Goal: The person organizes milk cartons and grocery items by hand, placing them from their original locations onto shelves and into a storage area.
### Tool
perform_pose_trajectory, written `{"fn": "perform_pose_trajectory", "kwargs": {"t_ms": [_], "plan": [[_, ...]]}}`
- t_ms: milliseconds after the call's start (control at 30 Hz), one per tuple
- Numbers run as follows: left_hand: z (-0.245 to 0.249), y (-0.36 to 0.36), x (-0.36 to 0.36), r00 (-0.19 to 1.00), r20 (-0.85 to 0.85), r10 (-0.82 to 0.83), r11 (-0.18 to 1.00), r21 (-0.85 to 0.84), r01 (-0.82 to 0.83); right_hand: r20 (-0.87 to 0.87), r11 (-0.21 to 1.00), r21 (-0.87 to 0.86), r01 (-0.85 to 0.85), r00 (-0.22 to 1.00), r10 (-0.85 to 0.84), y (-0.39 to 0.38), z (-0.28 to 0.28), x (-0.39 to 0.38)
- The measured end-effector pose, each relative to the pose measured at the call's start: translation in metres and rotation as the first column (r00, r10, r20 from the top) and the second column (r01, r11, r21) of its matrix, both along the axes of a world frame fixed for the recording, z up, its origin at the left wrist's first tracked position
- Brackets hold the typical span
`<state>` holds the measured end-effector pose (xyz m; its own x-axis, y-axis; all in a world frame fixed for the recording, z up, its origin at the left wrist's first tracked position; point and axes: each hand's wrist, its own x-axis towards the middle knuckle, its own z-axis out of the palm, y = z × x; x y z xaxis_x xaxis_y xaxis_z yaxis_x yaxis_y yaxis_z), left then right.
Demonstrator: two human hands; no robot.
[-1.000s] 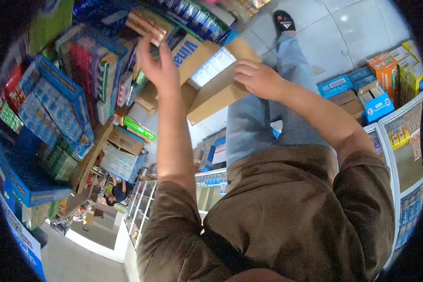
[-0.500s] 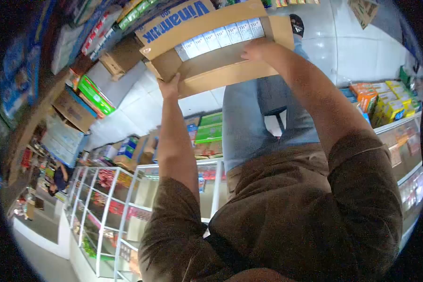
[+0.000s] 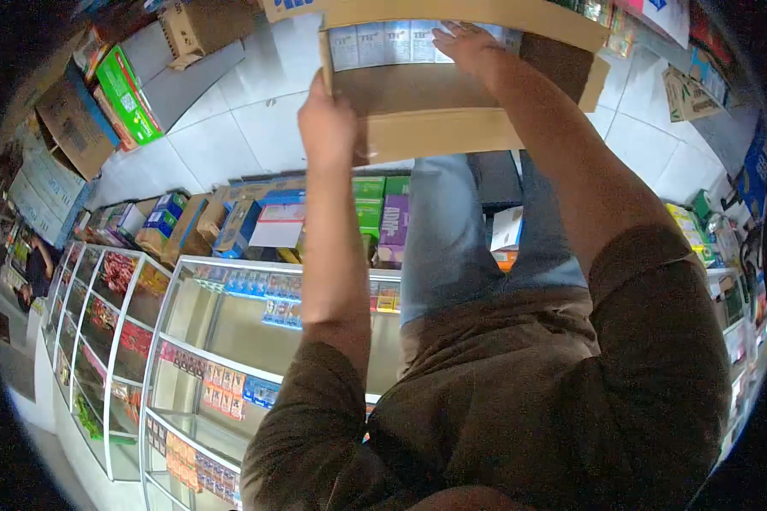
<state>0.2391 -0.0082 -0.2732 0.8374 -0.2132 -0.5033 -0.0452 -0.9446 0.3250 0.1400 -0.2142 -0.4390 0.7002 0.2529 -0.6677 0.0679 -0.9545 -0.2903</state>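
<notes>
A brown cardboard box (image 3: 443,132) stands open in front of me at the top of the view. A row of white-and-blue milk cartons (image 3: 398,43) lines its far side, while its near part shows bare brown cardboard. My left hand (image 3: 326,128) is closed on the left end of the box, fingers partly hidden behind the cardboard. Inside the box, my right hand (image 3: 469,47) lies over the tops of the cartons with its fingers spread.
Glass display cases (image 3: 222,341) with hanging packets stand at the lower left. Boxed goods (image 3: 371,209) line the floor behind the cases. A green carton (image 3: 128,95) sits at the upper left. Farther off at the left edge is another person (image 3: 38,271).
My right hand has moved from the box's near right part onto the milk cartons, its fingers now spread. The box sits farther right and higher in view; my left hand still holds its left end.
</notes>
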Motion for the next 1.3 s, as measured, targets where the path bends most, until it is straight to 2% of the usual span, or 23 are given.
{"fn": "perform_pose_trajectory", "kwargs": {"t_ms": [67, 167, 233, 300, 367, 467, 567, 667, 800, 867, 967, 1067, 1133, 1200, 1267, 1300], "plan": [[0.014, -0.015, -0.010, 1.000, -0.023, 0.018, 1.000, -0.009, -0.018, -0.100, 0.996, -0.040, -0.074, 0.993, 0.070, -0.003, 0.007, 0.012], [0.013, -0.025, -0.015, 0.999, -0.044, 0.007, 1.000, -0.022, -0.008, -0.045, 0.957, -0.188, -0.221, 0.975, 0.216, -0.005, -0.057, -0.018], [0.011, -0.032, -0.017, 0.999, -0.050, -0.014, 1.000, -0.012, 0.014, 0.000, 0.991, -0.118, -0.068, 0.998, 0.068, -0.014, -0.060, -0.020], [0.013, -0.040, -0.017, 0.997, -0.064, -0.040, 0.999, 0.023, 0.041, 0.005, 0.996, -0.070, -0.054, 0.998, 0.055, -0.018, -0.059, -0.018], [0.015, -0.048, -0.019, 0.994, -0.094, -0.054, 0.998, 0.035, 0.058, -0.023, 0.983, -0.051, -0.177, 0.984, 0.176, -0.020, -0.033, -0.009], [0.017, -0.056, -0.024, 0.992, -0.117, -0.056, 0.997, 0.040, 0.061, 0.343, 1.000, 0.003, 0.026, 0.939, -0.026, -0.019, -0.063, -0.034], [0.021, -0.061, -0.024, 0.988, -0.151, -0.034, 0.997, 0.065, 0.045, 0.037, 0.997, -0.056, -0.061, 0.997, 0.063, -0.018, -0.048, -0.029], [0.020, -0.059, -0.024, 0.987, -0.158, -0.009, 0.998, 0.054, 0.018, 0.386, 0.980, -0.003, -0.199, 0.904, 0.185, -0.018, -0.073, -0.046], [0.029, -0.060, -0.025, 0.989, -0.117, -0.088, 0.994, 0.049, 0.094, 0.337, 0.971, -0.012, -0.239, 0.913, 0.229, -0.010, -0.062, -0.044], [0.031, -0.057, -0.027, 0.989, -0.134, -0.060, 0.998, 0.010, 0.062, 0.293, 0.968, -0.036, -0.250, 0.923, 0.249, -0.006, -0.057, -0.041], [0.034, -0.055, -0.023, 0.989, -0.142, -0.052, 0.999, -0.005, 0.052, 0.116, 0.984, -0.015, -0.176, 0.977, 0.176, -0.001, -0.054, -0.038], [0.037, -0.053, -0.018, 0.990, -0.134, -0.043, 0.999, -0.008, 0.042, 0.122, 0.996, 0.064, -0.070, 0.991, 0.061, 0.006, -0.026, -0.026], [0.041, -0.051, -0.018, 0.989, -0.145, -0.038, 0.999, -0.021, 0.035, 0.423, 0.955, 0.200, -0.219, 0.899, 0.117, 0.024, -0.022, -0.015], [0.046, -0.050, -0.020, 0.986, -0.165, -0.038, 0.999, -0.038, 0.032, 0.540, 0.835, 0.540, -0.109, 0.805, -0.244, 0.053, -0.017, -0.002], [0.052, -0.050, -0.024, 0.991, -0.127, -0.050, 0.996, -0.079, 0.040, 0.613, 0.923, 0.251, -0.293, 0.786, 0.083, 0.060, 0.005, 0.022], [0.056, -0.049, -0.025, 0.993, -0.104, -0.055, 0.994, -0.098, 0.045, 0.549, 0.934, 0.224, -0.277, 0.828, 0.114, 0.062, 0.012, 0.036]]}}
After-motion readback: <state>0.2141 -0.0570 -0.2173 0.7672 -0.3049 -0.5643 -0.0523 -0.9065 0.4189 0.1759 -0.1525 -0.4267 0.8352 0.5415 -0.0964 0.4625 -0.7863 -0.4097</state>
